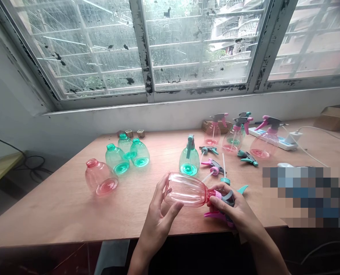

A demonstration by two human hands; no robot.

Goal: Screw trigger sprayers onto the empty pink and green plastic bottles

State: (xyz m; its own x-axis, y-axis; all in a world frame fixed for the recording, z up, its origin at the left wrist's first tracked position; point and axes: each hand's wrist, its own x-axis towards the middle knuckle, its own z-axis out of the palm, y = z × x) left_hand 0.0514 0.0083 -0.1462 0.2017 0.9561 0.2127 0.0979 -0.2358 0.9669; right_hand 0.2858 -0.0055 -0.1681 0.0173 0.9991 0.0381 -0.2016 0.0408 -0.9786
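Note:
A clear pink spray bottle [187,190] lies sideways between my hands above the table's front part. My left hand [161,214] is wrapped around its base end. At the neck, my right hand [230,204] grips the pink collar of a grey trigger sprayer head [229,198], partly hidden by the fingers. Behind the bottle stands a green spray bottle [189,162] with its head on. Loose sprayer heads lie near my right hand: a pink-and-grey one [215,168], a teal-and-grey one [248,158], and a pink-and-grey one below the hand.
Green bottles without heads [117,160] and a pink one [99,179] stand at the left. Pink bottles with heads [264,143] stand at the back right by a white power strip [284,142]. A cardboard box [334,120] sits at the far right; a blurred patch covers the right edge.

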